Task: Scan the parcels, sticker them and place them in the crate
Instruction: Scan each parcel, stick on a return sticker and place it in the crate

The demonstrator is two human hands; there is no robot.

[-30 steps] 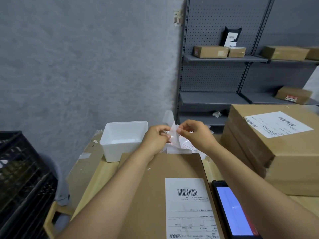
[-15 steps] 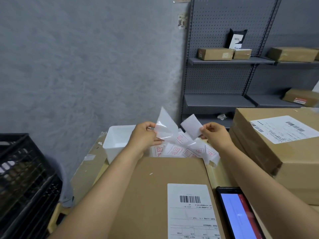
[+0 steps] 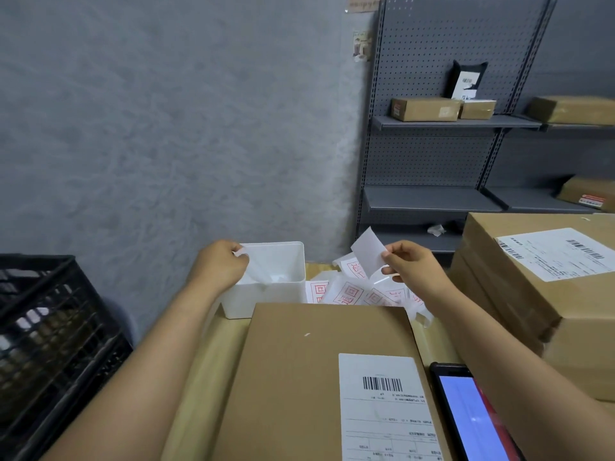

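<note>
A flat brown cardboard parcel [image 3: 309, 377] with a white barcode label [image 3: 387, 407] lies on the table right in front of me. My right hand [image 3: 411, 266] pinches a peeled white sticker [image 3: 367, 254] above a pile of red-printed stickers [image 3: 352, 292] behind the parcel. My left hand [image 3: 218, 264] pinches the clear backing film [image 3: 256, 271] over the white plastic bin [image 3: 279, 294]. A black crate [image 3: 46, 341] stands at the left.
A phone [image 3: 472, 414] with a lit screen lies right of the parcel. A stack of labelled brown parcels [image 3: 539, 294] fills the right side. Grey shelving [image 3: 449, 161] with boxes stands behind. The grey wall is at the back left.
My hands have pulled apart: the left carried the clear backing leftward over the white bin, while the right keeps the peeled sticker raised above the pile.
</note>
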